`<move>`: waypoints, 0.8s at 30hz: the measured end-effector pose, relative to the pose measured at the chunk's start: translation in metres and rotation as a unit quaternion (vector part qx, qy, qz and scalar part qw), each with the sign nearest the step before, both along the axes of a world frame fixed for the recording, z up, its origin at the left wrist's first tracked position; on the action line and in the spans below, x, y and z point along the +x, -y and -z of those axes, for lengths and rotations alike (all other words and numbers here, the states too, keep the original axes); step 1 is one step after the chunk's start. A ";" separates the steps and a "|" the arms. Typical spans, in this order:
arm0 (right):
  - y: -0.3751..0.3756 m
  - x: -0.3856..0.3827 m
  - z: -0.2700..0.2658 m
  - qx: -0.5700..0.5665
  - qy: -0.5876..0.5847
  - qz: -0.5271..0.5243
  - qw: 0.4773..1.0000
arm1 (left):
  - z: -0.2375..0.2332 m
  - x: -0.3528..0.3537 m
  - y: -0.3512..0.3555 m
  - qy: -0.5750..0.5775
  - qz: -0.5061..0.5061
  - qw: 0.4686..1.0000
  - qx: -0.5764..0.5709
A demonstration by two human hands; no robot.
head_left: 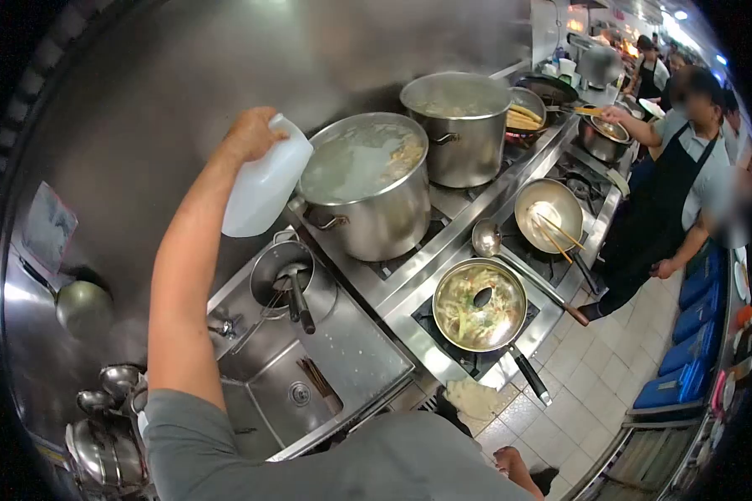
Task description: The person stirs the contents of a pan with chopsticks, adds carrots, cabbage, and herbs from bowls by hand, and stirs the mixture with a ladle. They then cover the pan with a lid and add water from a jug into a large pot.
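My left hand (257, 134) is closed around the upper part of a white translucent plastic jug (265, 190). The jug leans at a slant by the left rim of a big steel stockpot (384, 221), and I cannot make out its mouth. Cloudy, steaming liquid with pale pieces at one side fills that pot. Low by my body, my right hand (509, 459) shows only in part, its fingers too small and hidden to read. In front of me, a frying pan with a glass lid (479, 304) covers what looks like chopped vegetables.
A second stockpot (457, 138) steams behind the first. A ladle (486, 238) lies across the stove edge near a pan with chopsticks (549, 215). At left is a sink (288, 397) with a utensil pot (282, 271). A co-worker in a black apron (672, 188) stands at right.
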State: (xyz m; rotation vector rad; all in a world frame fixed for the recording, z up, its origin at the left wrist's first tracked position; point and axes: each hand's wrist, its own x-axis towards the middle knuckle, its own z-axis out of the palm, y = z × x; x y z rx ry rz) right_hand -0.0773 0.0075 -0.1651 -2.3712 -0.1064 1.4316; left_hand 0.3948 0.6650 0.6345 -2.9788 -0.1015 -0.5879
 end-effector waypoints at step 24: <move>0.005 0.004 -0.004 -0.015 0.115 -0.178 0.977 | 0.061 0.062 0.043 -0.120 -0.004 0.977 0.178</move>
